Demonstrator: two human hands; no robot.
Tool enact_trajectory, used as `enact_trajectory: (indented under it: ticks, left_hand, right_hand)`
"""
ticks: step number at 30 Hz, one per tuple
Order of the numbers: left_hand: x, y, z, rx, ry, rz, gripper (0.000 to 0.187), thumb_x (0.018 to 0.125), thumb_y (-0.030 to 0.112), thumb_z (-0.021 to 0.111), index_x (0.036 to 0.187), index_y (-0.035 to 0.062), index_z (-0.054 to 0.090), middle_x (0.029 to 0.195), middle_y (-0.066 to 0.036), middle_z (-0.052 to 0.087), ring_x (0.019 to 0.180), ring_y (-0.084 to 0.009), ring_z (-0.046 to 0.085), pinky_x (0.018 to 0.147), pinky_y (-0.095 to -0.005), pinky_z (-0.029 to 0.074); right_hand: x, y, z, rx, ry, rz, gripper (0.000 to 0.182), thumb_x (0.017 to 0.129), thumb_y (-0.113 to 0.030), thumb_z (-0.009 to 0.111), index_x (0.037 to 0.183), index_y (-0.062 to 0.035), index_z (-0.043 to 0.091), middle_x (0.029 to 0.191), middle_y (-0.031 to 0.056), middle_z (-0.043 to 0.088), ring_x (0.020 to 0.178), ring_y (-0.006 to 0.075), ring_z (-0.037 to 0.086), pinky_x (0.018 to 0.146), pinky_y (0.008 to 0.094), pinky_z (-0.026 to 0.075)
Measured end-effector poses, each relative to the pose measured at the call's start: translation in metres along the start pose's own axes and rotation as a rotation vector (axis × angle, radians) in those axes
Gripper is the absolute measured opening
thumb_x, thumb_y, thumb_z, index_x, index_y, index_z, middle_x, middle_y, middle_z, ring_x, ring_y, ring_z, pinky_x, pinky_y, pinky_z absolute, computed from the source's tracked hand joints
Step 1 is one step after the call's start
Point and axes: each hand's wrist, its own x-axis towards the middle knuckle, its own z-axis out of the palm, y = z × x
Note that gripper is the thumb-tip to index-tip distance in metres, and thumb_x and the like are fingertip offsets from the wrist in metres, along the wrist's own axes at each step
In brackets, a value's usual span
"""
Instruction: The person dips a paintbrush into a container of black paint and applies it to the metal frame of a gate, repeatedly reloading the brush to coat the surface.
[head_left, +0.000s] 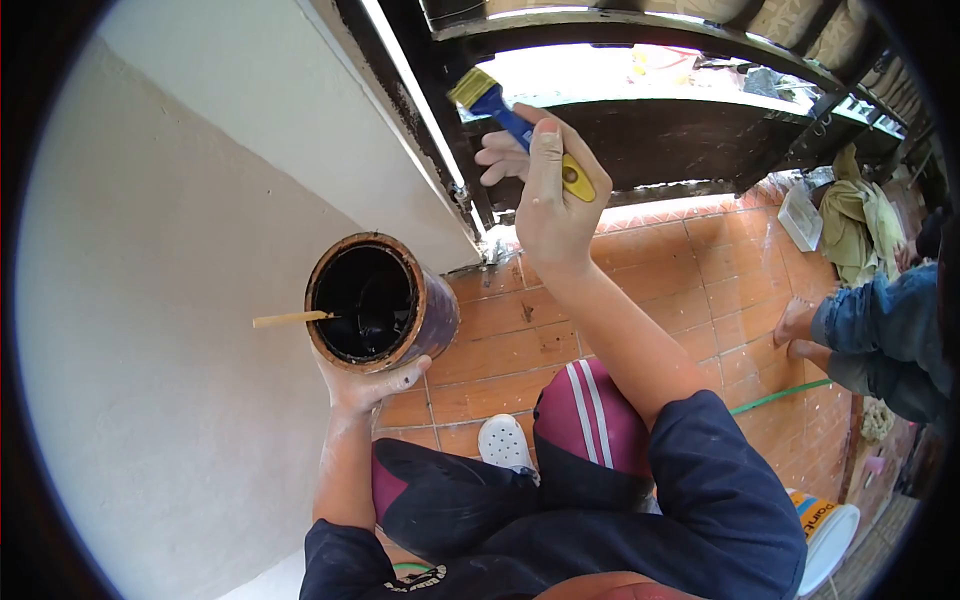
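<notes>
My left hand (pixel 375 385) is wrapped round the lower side of a can (pixel 437 318) with a rusty rim. Dark liquid shows inside it, and a light wooden stick (pixel 290 319) leans out over the rim. Up at the dark gate, my right hand (pixel 555 200) grips a paintbrush (pixel 515 125) with a blue and yellow handle. The brush's yellowish bristles point up and left, close to the dark post (pixel 425 90) beside the wall. Whether the bristles touch the post, I cannot tell.
A pale wall (pixel 180 280) runs along the left. Orange tiles (pixel 640 270) cover the floor. At the right are another person's bare feet and jeans (pixel 885 325), a greenish cloth (pixel 850 225) and a clear plastic box (pixel 800 217). A paint bucket (pixel 830 540) stands at the lower right.
</notes>
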Motion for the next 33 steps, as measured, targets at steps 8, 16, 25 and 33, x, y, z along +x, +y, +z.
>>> enact_trajectory:
  ticks: [8,16,25,33]
  left_hand:
    - [-0.001,-0.009,-0.007,0.052,-0.011,0.038,0.096,0.056,0.020,0.103,0.135,-0.0031,0.054,0.128,-0.012,0.064,0.114,-0.0247,0.065,0.100,-0.0413,0.056]
    - [-0.002,-0.014,-0.005,-0.013,-0.021,0.001,0.092,0.056,0.019,0.103,0.132,-0.0018,0.055,0.124,-0.010,0.065,0.111,-0.0213,0.065,0.099,-0.0369,0.055]
    - [-0.004,-0.019,-0.008,-0.053,-0.042,-0.057,0.093,0.057,0.019,0.102,0.133,-0.0026,0.053,0.125,-0.011,0.063,0.113,-0.0216,0.064,0.100,-0.0368,0.055]
    - [-0.002,-0.018,0.000,-0.050,-0.016,0.077,0.101,0.059,0.022,0.103,0.140,-0.0024,0.048,0.133,-0.013,0.060,0.119,-0.0241,0.062,0.103,-0.0390,0.053]
  right_hand:
    - [0.044,-0.010,-0.027,0.267,0.200,0.217,0.035,0.108,-0.017,0.049,0.116,0.0152,0.060,0.084,0.0251,0.070,0.070,0.0279,0.074,0.058,0.0330,0.064]
    - [0.089,-0.036,-0.124,0.123,0.541,-0.178,0.036,0.107,-0.021,0.049,0.117,0.0132,0.058,0.092,0.0278,0.072,0.077,0.0306,0.076,0.067,0.0336,0.067]
    - [0.087,-0.034,-0.119,0.073,0.563,-0.245,0.034,0.108,-0.020,0.048,0.120,0.0096,0.060,0.090,0.0235,0.072,0.072,0.0257,0.074,0.067,0.0337,0.065]
    - [0.021,-0.050,-0.077,0.030,0.120,0.007,0.040,0.112,-0.025,0.047,0.122,0.0116,0.059,0.092,0.0198,0.074,0.074,0.0230,0.073,0.065,0.0300,0.061]
